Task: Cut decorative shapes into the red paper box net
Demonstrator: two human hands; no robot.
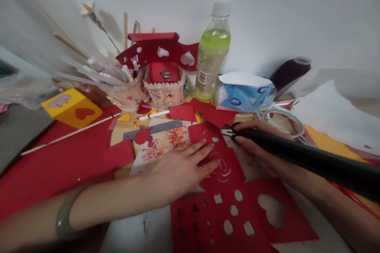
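My left hand [185,166] lies flat with fingers spread on a red paper sheet [237,205] that has several cut-out holes, hearts and curved slits. A jade bangle [63,215] is on that wrist. My right hand [255,138] is closed around a long black tool [311,160] whose metal tip [227,131] touches the sheet's upper edge. The tool's black body runs off toward the lower right and hides part of the hand.
Behind stand a green drink bottle [212,59], a tissue pack [245,97], two stick-built holders [164,91] with red heart-cut paper, a yellow box [73,106], a ruler [157,128], a pen [154,114] and a tape roll [283,120]. Red paper [53,158] covers the left.
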